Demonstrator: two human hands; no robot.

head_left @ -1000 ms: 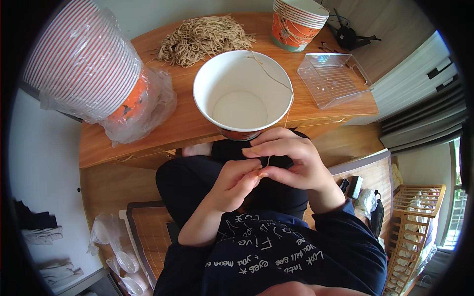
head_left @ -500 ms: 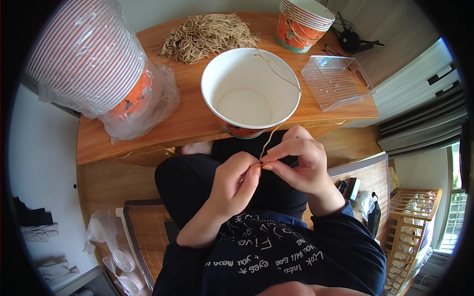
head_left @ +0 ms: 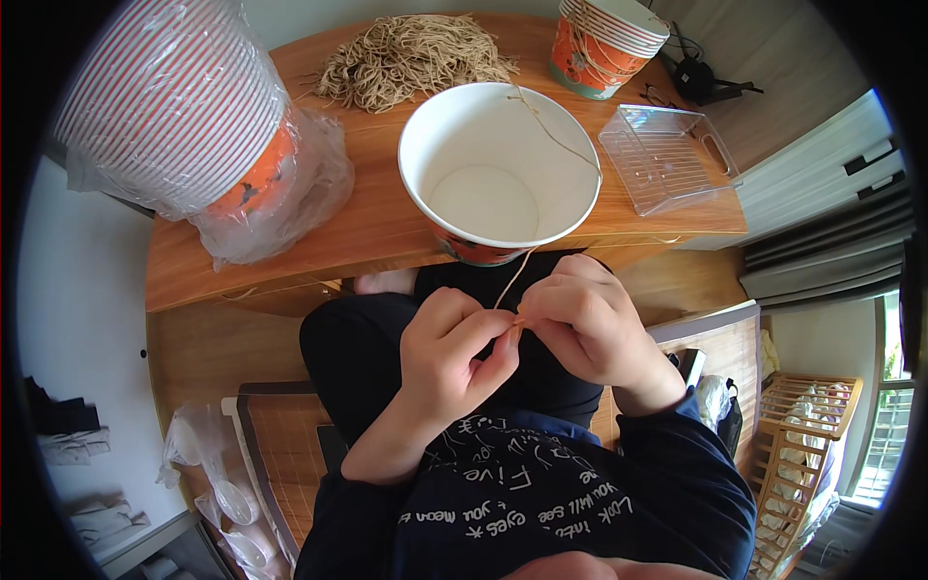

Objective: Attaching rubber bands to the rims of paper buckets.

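Note:
A large white paper bucket [head_left: 483,208] with an orange printed outside stands at the table's near edge, its open mouth toward me. A thin tan string [head_left: 514,277] comes from the bucket's near side down to my fingers, and another stretch of it crosses the inner right wall. My left hand [head_left: 452,348] pinches the string between thumb and forefinger. Fingertip to fingertip with it, my right hand [head_left: 580,314] pinches the string too. Both are above my lap, just below the bucket. The string's end is hidden in the fingers.
On the wooden table [head_left: 372,217] are a heap of tan strings [head_left: 416,60], a plastic-wrapped stack of buckets [head_left: 184,116] at left, and a smaller bucket stack with strings [head_left: 599,53] at the far right. A clear plastic tray [head_left: 667,159] lies right of the bucket, near a black device [head_left: 701,77].
My right hand has turned, its fingers curling closer together and meeting the left fingertips. The string piece between the hands has disappeared into the pinch. The view has shifted slightly.

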